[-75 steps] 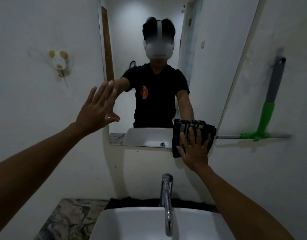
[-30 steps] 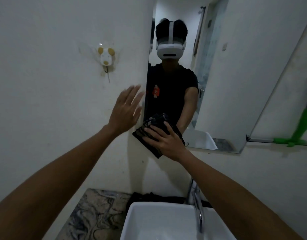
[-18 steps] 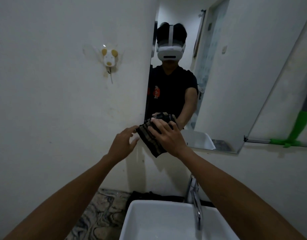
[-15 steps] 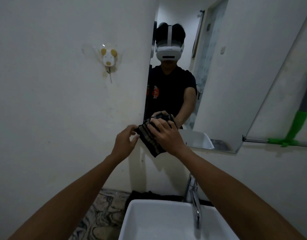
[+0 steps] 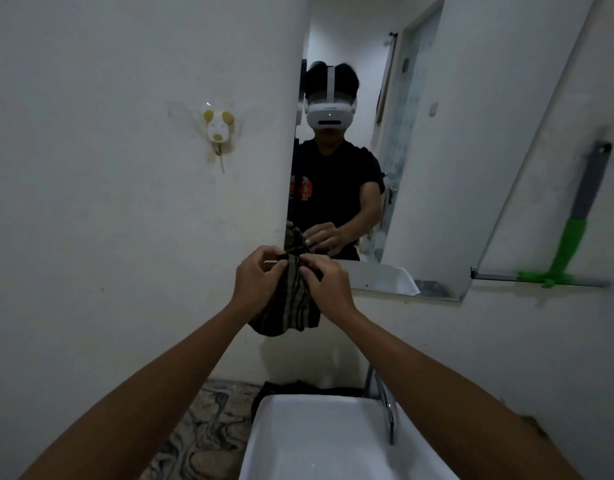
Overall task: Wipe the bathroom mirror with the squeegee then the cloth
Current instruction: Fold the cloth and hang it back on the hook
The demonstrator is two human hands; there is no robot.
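A dark striped cloth hangs bunched between both hands, just in front of the mirror's lower left corner. My left hand pinches its top edge from the left and my right hand grips it from the right. The mirror fills the wall ahead and reflects the person holding the cloth. The squeegee, with a green and grey handle, hangs on the wall to the right of the mirror, its blade level with the mirror's bottom edge.
A white basin sits below with a chrome tap at its back right. A marbled counter lies left of the basin. A small mouse-shaped hook is stuck to the wall at the left.
The cloth has come off the mirror glass. My left hand dropped from the wall and took hold of the cloth, which both hands now hold bunched and hanging.
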